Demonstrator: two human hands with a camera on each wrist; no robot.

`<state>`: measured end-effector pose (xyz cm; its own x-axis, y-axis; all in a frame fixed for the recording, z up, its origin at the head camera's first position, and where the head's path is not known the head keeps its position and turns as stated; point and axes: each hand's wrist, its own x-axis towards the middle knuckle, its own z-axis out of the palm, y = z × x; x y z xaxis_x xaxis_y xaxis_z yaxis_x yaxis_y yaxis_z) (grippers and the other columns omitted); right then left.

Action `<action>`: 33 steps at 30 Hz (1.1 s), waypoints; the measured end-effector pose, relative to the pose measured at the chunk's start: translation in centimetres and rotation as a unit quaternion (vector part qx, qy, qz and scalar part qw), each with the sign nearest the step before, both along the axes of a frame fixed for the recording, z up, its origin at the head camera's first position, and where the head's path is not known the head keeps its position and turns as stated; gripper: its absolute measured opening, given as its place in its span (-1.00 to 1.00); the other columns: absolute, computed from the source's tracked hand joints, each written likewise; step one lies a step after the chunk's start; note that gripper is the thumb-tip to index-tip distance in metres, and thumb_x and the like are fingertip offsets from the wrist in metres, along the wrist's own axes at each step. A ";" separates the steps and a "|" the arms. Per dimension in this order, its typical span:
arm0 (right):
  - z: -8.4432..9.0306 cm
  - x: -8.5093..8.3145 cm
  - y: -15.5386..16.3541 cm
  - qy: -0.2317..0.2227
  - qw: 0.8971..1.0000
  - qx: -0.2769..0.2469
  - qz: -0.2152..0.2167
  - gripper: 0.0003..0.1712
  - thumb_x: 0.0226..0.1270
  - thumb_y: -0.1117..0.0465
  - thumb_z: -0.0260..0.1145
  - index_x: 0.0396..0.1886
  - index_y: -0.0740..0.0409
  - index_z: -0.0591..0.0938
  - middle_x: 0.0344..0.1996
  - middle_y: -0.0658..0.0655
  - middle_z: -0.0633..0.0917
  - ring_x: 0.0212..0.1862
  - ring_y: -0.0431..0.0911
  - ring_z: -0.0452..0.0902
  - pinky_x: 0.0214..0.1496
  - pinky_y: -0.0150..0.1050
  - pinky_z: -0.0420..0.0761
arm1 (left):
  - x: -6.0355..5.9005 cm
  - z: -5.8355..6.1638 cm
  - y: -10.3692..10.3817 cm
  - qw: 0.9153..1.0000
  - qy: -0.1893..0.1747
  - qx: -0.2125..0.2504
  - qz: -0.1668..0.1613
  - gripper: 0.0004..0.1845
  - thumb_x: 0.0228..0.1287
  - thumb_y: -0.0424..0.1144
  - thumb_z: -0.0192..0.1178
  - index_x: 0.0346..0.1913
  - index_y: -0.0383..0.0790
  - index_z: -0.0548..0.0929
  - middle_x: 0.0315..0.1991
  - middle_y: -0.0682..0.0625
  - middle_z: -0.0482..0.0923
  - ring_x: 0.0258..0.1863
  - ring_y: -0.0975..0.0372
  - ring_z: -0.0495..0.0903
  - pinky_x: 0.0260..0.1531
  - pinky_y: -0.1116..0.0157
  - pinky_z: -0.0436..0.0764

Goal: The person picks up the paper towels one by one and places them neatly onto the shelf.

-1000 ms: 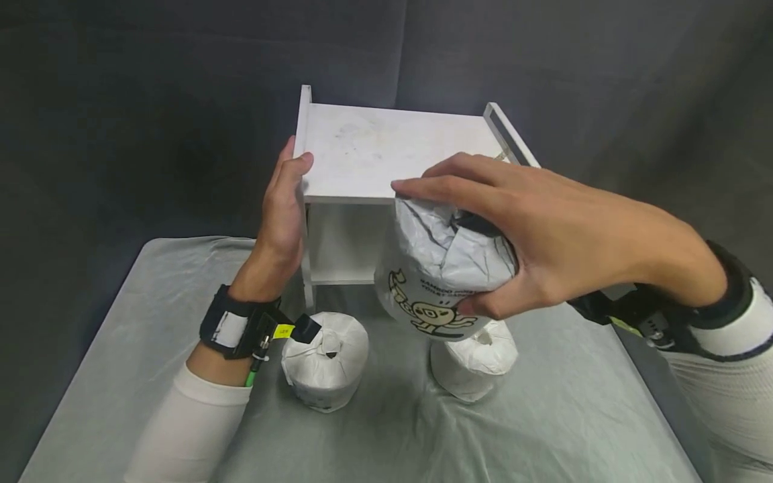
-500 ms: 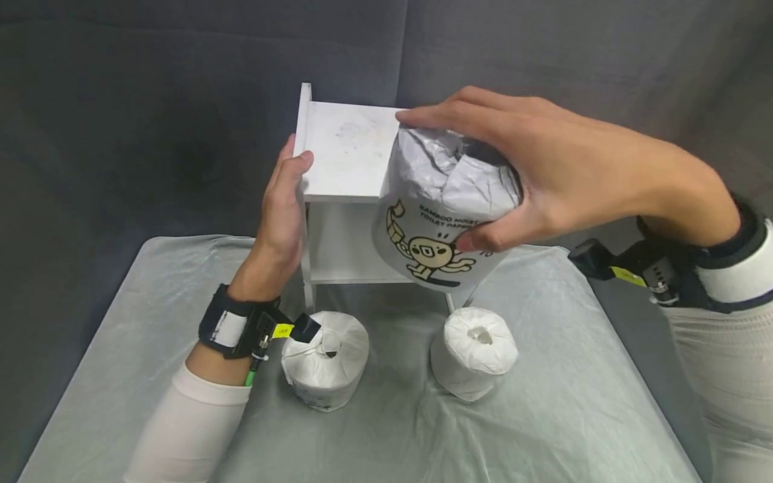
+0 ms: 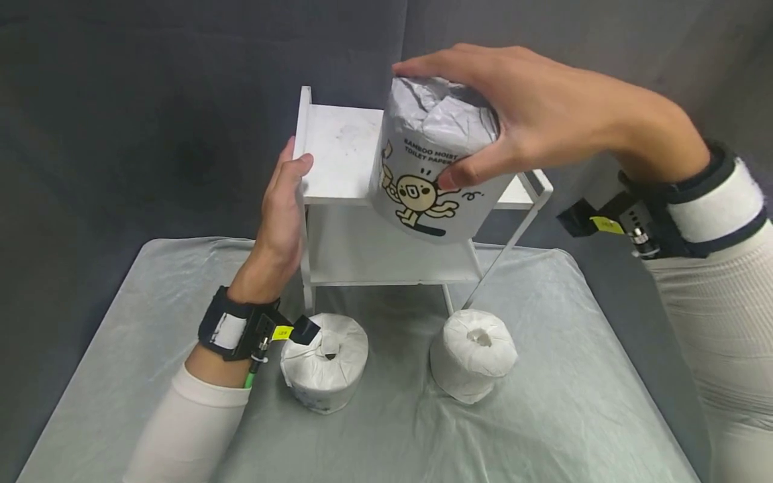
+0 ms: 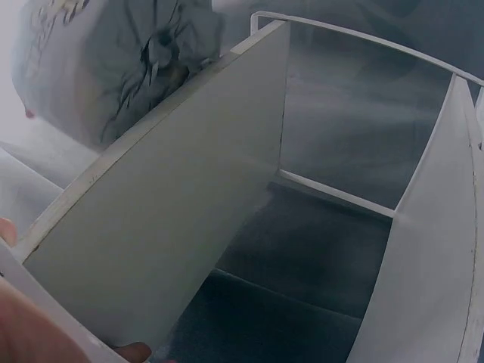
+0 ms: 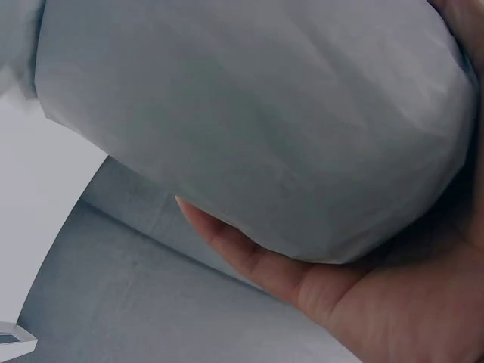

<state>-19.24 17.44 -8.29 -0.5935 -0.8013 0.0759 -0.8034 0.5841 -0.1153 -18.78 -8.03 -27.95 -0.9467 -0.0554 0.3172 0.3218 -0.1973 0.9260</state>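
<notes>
The white shelf [image 3: 344,144] has two boards, and both show bare white surface with nothing resting on them; the left wrist view looks between the boards [image 4: 151,219] to a thin wire rail at the far end, with dark cloth beyond. A printed roll [image 3: 431,168], wrapped in white paper with a cartoon figure and the words "toilet paper" on its side, hangs in the air at the front right of the top board, slightly tilted, its lower edge below the board's front edge and in front of it; whether it touches the shelf cannot be told. The right hand [image 3: 543,114] clamps this roll from above, fingers spread over the crumpled top and thumb pressed on the printed side; the right wrist view shows the wrapper [image 5: 249,128] bulging against the palm. Left of that grip, much of the top board lies open up to its raised left lip. The left hand [image 3: 280,215] lies flat against the shelf's left side, fingers straight and thumb at the top front corner. Below the held roll, on the pale cloth-covered table [image 3: 543,416], stand two more wrapped rolls, upright and well apart: a left roll [image 3: 325,362] just beside the left wrist and a right roll [image 3: 473,362] near the shelf's front leg.
</notes>
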 end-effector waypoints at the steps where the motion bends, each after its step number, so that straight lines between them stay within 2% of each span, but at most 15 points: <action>1: 0.1 -0.3 -0.1 -0.004 1.000 0.001 -0.009 0.19 0.13 -0.07 0.63 0.71 -0.21 0.21 0.23 0.04 0.58 0.08 -0.02 0.52 -0.04 -0.06 0.48 | 0.0 0.0 0.0 1.000 -0.004 -0.002 0.001 -0.18 0.53 -0.03 -0.21 0.73 -0.20 -0.13 0.74 -0.05 -0.20 0.70 0.14 -0.24 0.60 -0.01 -0.41; 7: 0.7 -2.1 -0.9 -0.024 0.998 0.010 -0.059 0.18 0.15 -0.13 0.59 0.71 -0.33 0.17 0.22 0.06 0.60 0.07 0.01 0.53 -0.02 -0.01 0.47 | -0.1 0.1 0.0 1.000 -0.011 0.006 0.001 -0.16 0.51 -0.04 -0.16 0.73 -0.22 -0.12 0.74 -0.02 -0.18 0.69 0.22 -0.21 0.62 0.08 -0.33; 15: 0.7 -4.3 -1.9 -0.021 0.996 0.029 -0.080 0.17 0.22 -0.20 0.53 0.73 -0.27 0.11 0.33 0.12 0.53 0.15 0.06 0.49 0.05 0.02 0.45 | -0.2 0.1 -0.1 1.000 0.003 0.016 -0.002 -0.16 0.50 -0.05 -0.15 0.73 -0.23 -0.10 0.74 -0.03 -0.16 0.68 0.24 -0.19 0.61 0.11 -0.33; 21: 0.5 -5.7 -2.4 -0.043 0.993 0.034 -0.108 0.14 0.24 -0.20 0.51 0.72 -0.32 0.13 0.29 0.09 0.55 0.13 0.02 0.50 0.08 -0.01 0.45 | -0.2 0.2 0.0 1.000 -0.005 0.014 -0.005 -0.15 0.50 -0.03 -0.13 0.73 -0.22 -0.11 0.74 0.00 -0.13 0.67 0.29 -0.15 0.61 0.16 -0.27; 33: -0.2 -8.1 -3.3 -0.061 0.986 0.046 -0.149 0.16 0.31 -0.24 0.43 0.76 -0.27 0.01 0.37 0.27 0.51 0.21 0.16 0.53 0.13 0.10 0.55 | -0.2 -0.2 0.1 1.000 0.008 0.002 -0.003 -0.16 0.50 -0.03 -0.17 0.73 -0.21 -0.10 0.74 -0.02 -0.14 0.68 0.22 -0.17 0.61 0.05 -0.35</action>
